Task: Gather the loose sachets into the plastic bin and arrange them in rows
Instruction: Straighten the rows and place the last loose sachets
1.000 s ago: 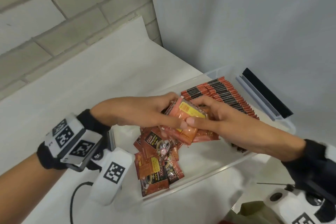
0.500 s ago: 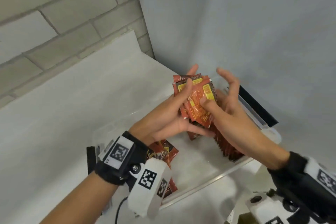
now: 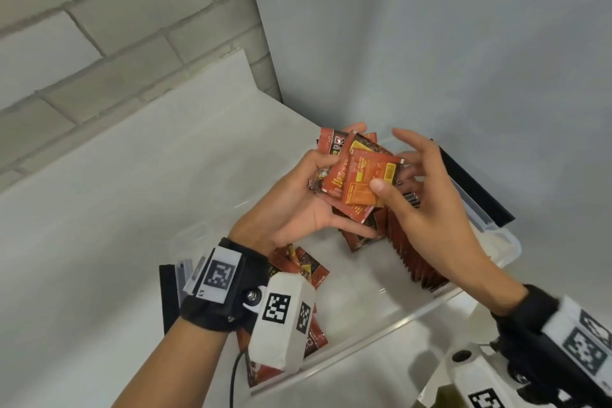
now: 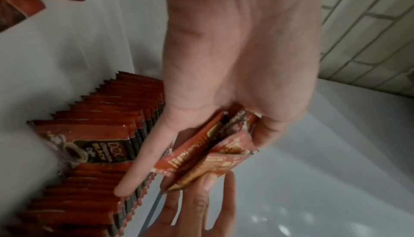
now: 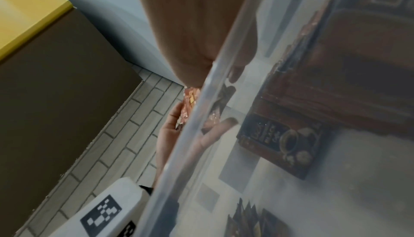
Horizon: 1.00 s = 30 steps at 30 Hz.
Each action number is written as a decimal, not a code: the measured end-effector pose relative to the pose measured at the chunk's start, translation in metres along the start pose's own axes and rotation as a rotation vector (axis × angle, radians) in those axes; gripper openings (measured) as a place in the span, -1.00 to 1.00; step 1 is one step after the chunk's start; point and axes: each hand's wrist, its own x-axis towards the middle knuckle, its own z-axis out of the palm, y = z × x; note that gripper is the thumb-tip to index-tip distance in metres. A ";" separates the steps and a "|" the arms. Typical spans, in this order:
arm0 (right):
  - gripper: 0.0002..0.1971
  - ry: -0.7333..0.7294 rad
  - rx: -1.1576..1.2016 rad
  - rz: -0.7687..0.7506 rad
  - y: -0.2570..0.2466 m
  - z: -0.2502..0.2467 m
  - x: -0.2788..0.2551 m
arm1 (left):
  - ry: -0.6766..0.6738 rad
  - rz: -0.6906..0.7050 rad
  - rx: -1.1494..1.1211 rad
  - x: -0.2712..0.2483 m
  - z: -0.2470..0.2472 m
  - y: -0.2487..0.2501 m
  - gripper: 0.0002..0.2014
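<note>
Left hand (image 3: 294, 209) is gripping a fanned bunch of sachets (image 3: 357, 172) above the bin (image 3: 390, 318); right hand (image 3: 427, 209), fingers spread, is thumbing the front sachet. A packed row (image 4: 94, 134) is lining the bin's right wall.

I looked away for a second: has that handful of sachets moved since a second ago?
Yes. The left hand has lifted the handful of sachets up and away from the plastic bin, toward the grey wall.

— On the left wrist (image 3: 228, 288)?
— Black strap, white square-coded tags, white camera block (image 3: 281, 318), silver screw, black cable trailing.
— And the right wrist (image 3: 543, 325)?
— Same black band, coded white tags, white housing underneath.
</note>
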 end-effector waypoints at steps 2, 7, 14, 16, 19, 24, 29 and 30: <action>-0.61 0.051 -0.040 -0.029 0.002 -0.002 0.000 | 0.036 0.017 0.042 0.000 -0.001 0.001 -0.56; -0.77 0.132 0.091 0.137 0.003 -0.003 -0.001 | 0.180 0.067 0.034 0.002 0.001 0.001 -0.62; -0.71 0.117 0.274 0.200 -0.004 -0.003 0.000 | 0.131 0.134 0.057 0.004 0.006 0.000 -0.51; -0.71 0.107 0.288 0.192 -0.004 -0.004 0.000 | 0.137 0.151 0.085 0.005 0.005 -0.001 -0.46; -0.71 0.121 0.272 0.188 -0.005 -0.006 -0.001 | 0.151 0.158 0.119 0.005 0.003 0.000 -0.40; -0.71 0.077 0.269 0.219 -0.008 -0.008 -0.001 | 0.130 0.126 0.044 0.004 0.004 0.001 -0.55; -0.67 0.011 0.281 0.254 -0.010 -0.007 -0.001 | 0.131 0.142 0.118 0.003 0.005 0.001 -0.50; -0.66 -0.004 0.283 0.259 -0.010 -0.007 -0.001 | 0.130 0.142 0.135 0.003 0.005 0.001 -0.48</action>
